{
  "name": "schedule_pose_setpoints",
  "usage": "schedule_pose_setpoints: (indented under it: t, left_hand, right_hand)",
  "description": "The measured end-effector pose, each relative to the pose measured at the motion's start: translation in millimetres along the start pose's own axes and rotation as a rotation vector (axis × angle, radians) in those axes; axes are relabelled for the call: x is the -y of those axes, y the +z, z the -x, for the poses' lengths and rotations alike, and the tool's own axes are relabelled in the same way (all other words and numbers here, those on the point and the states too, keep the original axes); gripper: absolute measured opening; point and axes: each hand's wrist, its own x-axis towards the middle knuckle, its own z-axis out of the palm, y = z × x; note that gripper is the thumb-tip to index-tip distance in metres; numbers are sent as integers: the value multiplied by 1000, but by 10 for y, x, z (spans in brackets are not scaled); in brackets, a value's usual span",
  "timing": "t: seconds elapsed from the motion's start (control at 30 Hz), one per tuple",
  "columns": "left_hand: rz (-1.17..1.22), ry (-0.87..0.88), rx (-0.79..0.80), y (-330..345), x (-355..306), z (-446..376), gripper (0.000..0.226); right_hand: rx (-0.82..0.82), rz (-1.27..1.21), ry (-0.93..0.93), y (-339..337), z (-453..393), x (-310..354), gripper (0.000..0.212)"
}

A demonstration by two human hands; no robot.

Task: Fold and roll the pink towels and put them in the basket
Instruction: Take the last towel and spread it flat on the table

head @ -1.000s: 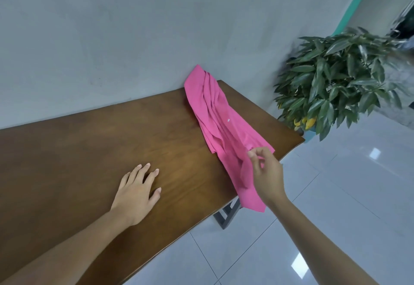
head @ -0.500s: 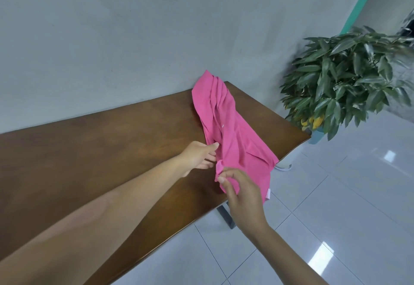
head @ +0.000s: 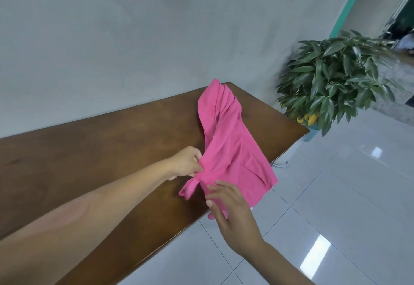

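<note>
A crumpled pink towel (head: pixel 230 141) lies along the right end of the brown wooden table (head: pixel 100 150), its near part lifted off the surface. My left hand (head: pixel 187 163) pinches the towel's near left corner, and a bunched tail of cloth hangs below the fingers. My right hand (head: pixel 226 204) is at the towel's near edge over the table's front rim, fingers spread and touching the cloth from below. No basket is in view.
A grey wall runs behind the table. A potted plant (head: pixel 336 83) with green leaves stands on the white tiled floor (head: pixel 336 206) past the table's right end. The table's front edge runs diagonally under my forearms.
My left hand left the tabletop, reached to the towel and took its near corner. The towel's hanging end was pulled up onto the table, and my right hand shifted to the near edge.
</note>
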Motion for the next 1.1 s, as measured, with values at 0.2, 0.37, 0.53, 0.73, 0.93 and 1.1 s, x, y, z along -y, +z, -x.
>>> schedule_pose_setpoints:
  t: [0.2, 0.37, 0.53, 0.73, 0.93, 1.1]
  left_hand:
    - [-227, 63, -80, -509, 683, 874, 20]
    - [-282, 101, -112, -822, 1298, 1681, 29]
    - [-289, 118, -161, -1102, 1900, 2505, 27]
    - [-445, 81, -248, -1353, 2441, 3329, 26]
    - [-342, -56, -362, -1543, 2737, 4079, 25]
    - [-211, -163, -524, -1546, 2911, 4482, 31]
  right_hand:
    - [-57, 46, 7, 287, -98, 395, 23]
    - [-7, 112, 121, 691, -354, 652, 23]
    - [42, 255, 96, 1105, -552, 901, 42]
    - [374, 718, -56, 1467, -833, 1127, 68]
    - [356, 938, -255, 1774, -962, 1352, 30]
    - [292, 876, -381, 1622, -979, 1483, 28]
